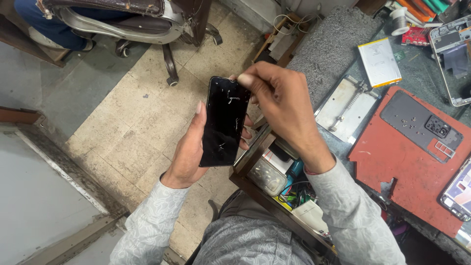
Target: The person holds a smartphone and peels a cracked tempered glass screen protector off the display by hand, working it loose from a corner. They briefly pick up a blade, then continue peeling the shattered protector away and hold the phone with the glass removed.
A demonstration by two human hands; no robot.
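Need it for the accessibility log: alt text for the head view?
A left hand holds a black smartphone with a scratched screen over a tiled floor, while the right hand pinches its top edge. At right, a cluttered workbench holds a red mat and phone parts.

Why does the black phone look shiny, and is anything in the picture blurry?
Head view: the black glossy phone, held by the left hand, shows small white marks, glare or scratches, hard to tell; the right hand at its top edge looks sharp; edges bend slightly, wide-lens distortion; light is even, shadows soft.
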